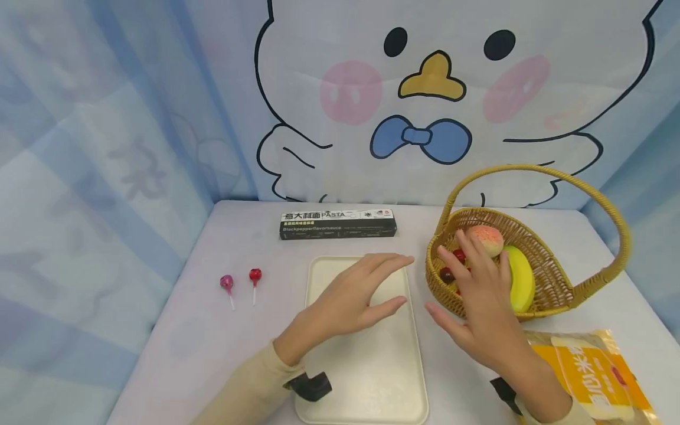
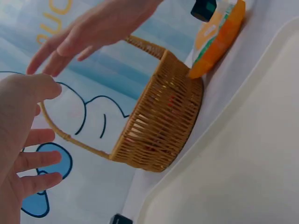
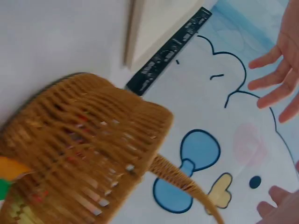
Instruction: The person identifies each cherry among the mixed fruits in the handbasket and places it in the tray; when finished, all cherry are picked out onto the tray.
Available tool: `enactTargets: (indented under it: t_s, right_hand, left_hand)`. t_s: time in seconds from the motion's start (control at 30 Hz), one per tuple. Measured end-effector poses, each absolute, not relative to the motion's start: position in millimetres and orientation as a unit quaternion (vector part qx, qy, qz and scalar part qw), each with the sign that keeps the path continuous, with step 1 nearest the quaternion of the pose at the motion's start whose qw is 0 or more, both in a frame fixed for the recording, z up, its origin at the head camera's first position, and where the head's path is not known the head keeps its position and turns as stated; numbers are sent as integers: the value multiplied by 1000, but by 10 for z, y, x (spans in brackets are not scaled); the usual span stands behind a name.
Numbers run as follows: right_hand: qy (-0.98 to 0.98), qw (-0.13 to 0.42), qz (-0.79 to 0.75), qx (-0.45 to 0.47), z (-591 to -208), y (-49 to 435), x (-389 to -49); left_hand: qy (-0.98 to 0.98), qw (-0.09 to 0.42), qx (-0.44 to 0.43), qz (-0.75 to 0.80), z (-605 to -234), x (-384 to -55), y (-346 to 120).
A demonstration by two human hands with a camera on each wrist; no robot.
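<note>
Behind the work area we see a pale blue curtain (image 1: pixel 159 147) printed with a white cartoon bird. In front of it stands a table with a smooth white top (image 1: pixel 196 354). On its middle lies a shallow, cream, rectangular tray with rounded corners (image 1: pixel 366 383). To the right of the tray we record a golden-brown woven wicker basket with a tall arched handle (image 1: pixel 547 265), upright. A yellow and orange plastic food packet with white lettering (image 1: pixel 589 378) lies near its front.

The person's right hand (image 1: pixel 480 307) is over the near left part of the basket in the head view, fingers extended and spread wide, thumb apart; the left wrist view shows its fingertips clear of the basket's body. The left hand (image 1: pixel 353 295) is above the tray, likewise wide, with a gap between thumb and fingers.

Behind the tray we note a long black and white cardboard pasta box (image 1: pixel 337 229). Inside the basket: a curved yellow banana (image 1: pixel 522 280), a round pinkish-orange bun (image 1: pixel 487 239) and small dark red round fruits (image 1: pixel 447 275), partly hidden. Left of the tray lie a purple ball lollipop (image 1: pixel 226 281) and a red ball lollipop (image 1: pixel 255 274), white sticks toward us.
</note>
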State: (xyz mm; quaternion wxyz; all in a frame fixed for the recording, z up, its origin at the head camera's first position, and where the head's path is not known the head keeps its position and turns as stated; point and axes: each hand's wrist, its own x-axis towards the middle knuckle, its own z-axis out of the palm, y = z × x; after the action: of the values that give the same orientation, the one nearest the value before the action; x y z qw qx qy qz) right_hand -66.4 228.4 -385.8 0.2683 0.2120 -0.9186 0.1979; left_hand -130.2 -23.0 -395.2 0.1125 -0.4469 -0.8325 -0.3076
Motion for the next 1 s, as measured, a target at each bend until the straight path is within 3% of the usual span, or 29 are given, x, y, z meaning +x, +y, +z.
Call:
enactTargets:
  t_s: [0.27,0.67,1.0]
  right_hand:
    - [-874,359,270,184,-3938,2741,-408]
    - [-852,446,256,97,-3890,3311,-187]
    - [-869,424,255,12,-4034,3784,-140]
  left_hand:
    - [-806,20,-441,-394,-4076,-1463,218]
    - [-814,12,-492,-310,-4006,-1521,826]
    - [-835,-39,-465,-292,-4063,-1657,1345]
